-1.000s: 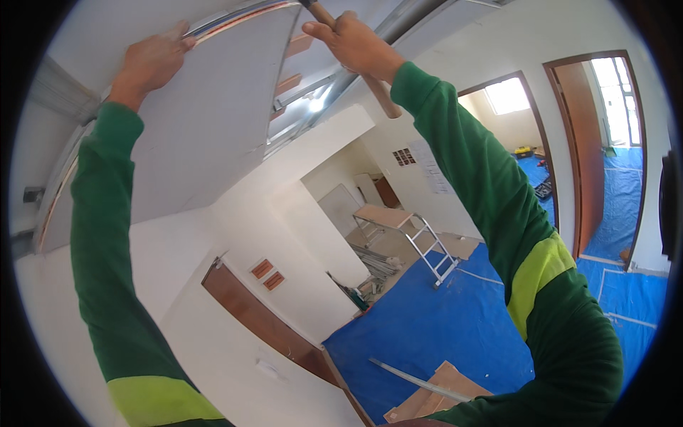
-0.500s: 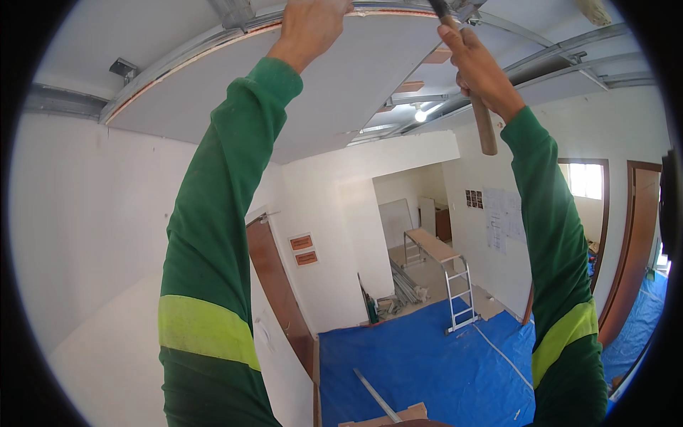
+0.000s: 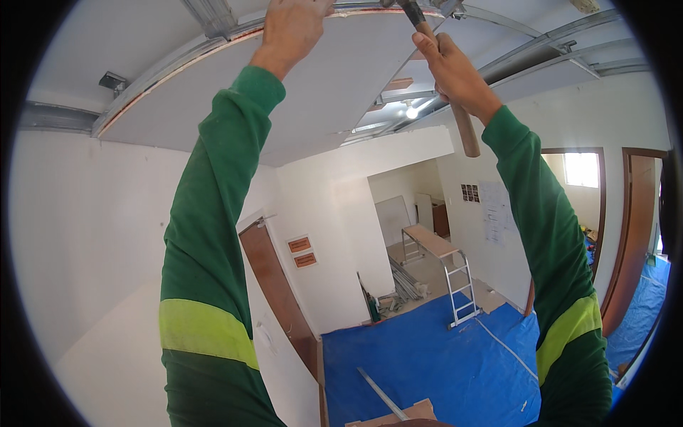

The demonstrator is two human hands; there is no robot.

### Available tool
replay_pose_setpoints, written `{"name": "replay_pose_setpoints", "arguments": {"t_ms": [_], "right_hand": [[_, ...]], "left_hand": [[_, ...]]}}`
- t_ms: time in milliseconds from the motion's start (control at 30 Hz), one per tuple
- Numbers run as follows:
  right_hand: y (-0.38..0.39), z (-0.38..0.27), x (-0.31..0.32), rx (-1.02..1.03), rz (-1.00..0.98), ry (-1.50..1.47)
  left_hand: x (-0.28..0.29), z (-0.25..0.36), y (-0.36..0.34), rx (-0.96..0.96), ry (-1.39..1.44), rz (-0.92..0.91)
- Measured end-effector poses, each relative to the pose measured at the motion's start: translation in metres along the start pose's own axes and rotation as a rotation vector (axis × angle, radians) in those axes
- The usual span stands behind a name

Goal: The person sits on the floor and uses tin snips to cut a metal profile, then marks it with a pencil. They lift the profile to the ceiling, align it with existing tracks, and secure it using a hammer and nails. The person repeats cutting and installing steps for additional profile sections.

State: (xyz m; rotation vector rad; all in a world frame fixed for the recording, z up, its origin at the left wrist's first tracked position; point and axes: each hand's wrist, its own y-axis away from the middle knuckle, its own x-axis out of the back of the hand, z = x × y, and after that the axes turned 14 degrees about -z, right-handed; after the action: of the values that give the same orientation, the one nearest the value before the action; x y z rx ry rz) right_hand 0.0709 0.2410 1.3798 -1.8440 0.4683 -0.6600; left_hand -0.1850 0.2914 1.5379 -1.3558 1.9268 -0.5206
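Observation:
Overhead, my right hand is wrapped round the wooden handle of a hammer. The dark hammer head is up by the metal ceiling channel, to the right of my left hand. My left hand is raised at the upper edge of the picture, against the channel and the rim of a grey ceiling panel. Its fingers look curled, their tips partly cut off, and whatever they hold is hidden. Both arms are stretched up in green sleeves with yellow-green bands.
Metal ceiling framing and a lit bulb show beyond the panel. Below, a blue tarp covers the floor. A bench-like work platform stands farther back, near a pile of metal profiles. A brown door is at left.
My right hand has shifted left with the hammer, bringing its head lower in view and nearer my left hand. My left hand sits slightly farther left in the picture, as the whole view has shifted.

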Motion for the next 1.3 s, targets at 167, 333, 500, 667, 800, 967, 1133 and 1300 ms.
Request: {"name": "replay_pose_setpoints", "arguments": {"t_ms": [167,333,500,667,800,967,1133,1300], "right_hand": [[0.004,-0.018,-0.008,0.086,0.012,-0.037],[-0.011,-0.09,-0.033,0.304,-0.022,0.111],[-0.073,-0.098,-0.063,0.801,-0.007,0.504],[-0.028,-0.145,-0.098,0.383,-0.302,0.434],[-0.085,-0.103,-0.103,0.967,0.189,0.793],[-0.075,-0.119,-0.115,0.776,0.088,1.081],[-0.047,-0.121,-0.113,0.739,0.095,0.431],[0.012,-0.094,-0.074,0.585,0.124,0.31]], "left_hand": [[-0.001,-0.002,0.007,-0.025,0.002,0.083],[-0.001,0.005,0.0,-0.028,-0.031,0.067],[-0.004,0.007,-0.011,-0.01,0.064,0.082],[-0.014,-0.01,0.022,-0.007,0.036,0.043],[-0.007,0.001,-0.007,0.006,0.081,0.118],[-0.016,-0.01,0.012,-0.002,0.081,0.101],[-0.02,-0.013,0.011,-0.033,0.077,0.09],[-0.023,-0.015,-0.004,-0.078,0.082,0.116]]}}
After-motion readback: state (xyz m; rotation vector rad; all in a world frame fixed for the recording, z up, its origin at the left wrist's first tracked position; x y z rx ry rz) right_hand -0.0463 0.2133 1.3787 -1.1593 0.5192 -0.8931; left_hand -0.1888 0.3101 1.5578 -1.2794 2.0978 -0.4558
